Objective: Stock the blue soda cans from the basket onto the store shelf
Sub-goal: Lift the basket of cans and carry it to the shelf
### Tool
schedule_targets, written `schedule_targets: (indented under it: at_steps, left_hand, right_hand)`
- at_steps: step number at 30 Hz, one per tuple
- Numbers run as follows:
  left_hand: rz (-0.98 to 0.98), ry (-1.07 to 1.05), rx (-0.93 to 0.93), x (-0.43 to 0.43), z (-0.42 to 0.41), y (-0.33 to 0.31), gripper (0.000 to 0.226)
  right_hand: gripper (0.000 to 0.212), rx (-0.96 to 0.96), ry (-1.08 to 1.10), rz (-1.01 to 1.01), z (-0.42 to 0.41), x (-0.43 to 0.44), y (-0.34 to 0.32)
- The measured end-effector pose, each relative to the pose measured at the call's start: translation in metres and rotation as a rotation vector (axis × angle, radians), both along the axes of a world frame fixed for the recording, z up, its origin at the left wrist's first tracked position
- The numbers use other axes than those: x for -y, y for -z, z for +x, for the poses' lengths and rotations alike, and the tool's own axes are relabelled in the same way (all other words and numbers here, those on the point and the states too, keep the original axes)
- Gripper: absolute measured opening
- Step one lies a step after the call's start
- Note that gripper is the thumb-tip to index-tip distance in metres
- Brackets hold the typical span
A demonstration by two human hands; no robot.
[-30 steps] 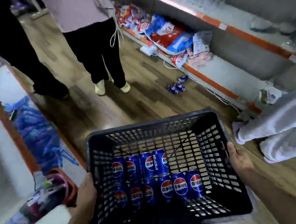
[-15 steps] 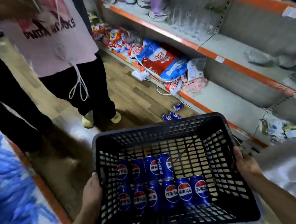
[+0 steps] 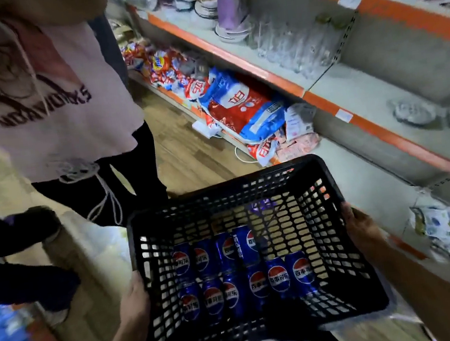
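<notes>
Between the two hands, low in the view, hangs a black slatted basket [image 3: 317, 186], tilted a little toward the shelving. The left hand [image 3: 134, 304] is closed over the basket's rim at about 8 o'clock, thumb inside the wall, while the right hand [image 3: 361, 226] clasps the opposite rim at about 3 o'clock, fingers wrapped over the edge. Neither hand touches a can. The blue soda cans [image 3: 248, 270] lie on their sides on the basket floor in two rows, four in the far row and six in the near row, packed against one another toward the left-hand wall, so they sit nearer the left hand than the right. At 1 to 3 o'clock runs the store shelf [image 3: 368, 180], grey boards with orange edging; its lowest board just beyond the basket is bare, with red and blue bags [image 3: 241, 108] piled farther along at 12 o'clock. At 10 o'clock stands a person in a pale hoodie [image 3: 49, 107] and dark trousers.
</notes>
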State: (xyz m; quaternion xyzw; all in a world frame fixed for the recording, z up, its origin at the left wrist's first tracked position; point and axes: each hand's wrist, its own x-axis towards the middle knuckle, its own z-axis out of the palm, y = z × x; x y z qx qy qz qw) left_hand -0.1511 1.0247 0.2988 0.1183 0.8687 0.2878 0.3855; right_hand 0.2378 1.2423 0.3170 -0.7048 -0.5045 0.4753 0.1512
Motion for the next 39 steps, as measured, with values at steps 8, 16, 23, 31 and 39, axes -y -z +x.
schedule_targets:
  at_steps: [8,16,23,31,39]
  left_hand:
    - [0.027,-0.155,-0.077,-0.148,0.008,-0.042,0.043]
    - [0.017,-0.227,-0.030,-0.267,-0.029,-0.017,0.050]
    - [0.126,-0.198,-0.122,-0.368,-0.089,-0.024,0.048]
    - [0.151,-0.218,-0.217,-0.498,-0.210,0.011,0.058]
    - [-0.007,-0.403,-0.067,-0.554,-0.315,0.027,0.049]
  right_hand:
    - [0.054,0.232,-0.078,0.050,-0.032,-0.176,0.000]
    - [0.055,0.196,0.004,0.017,-0.056,-0.283,-0.018]
    - [0.052,0.104,0.038,0.091,-0.114,-0.364,-0.012]
    - [0.051,0.081,0.098,0.077,-0.226,-0.467,0.027]
    - [0.048,0.137,0.001,-0.018,-0.358,-0.573,0.027]
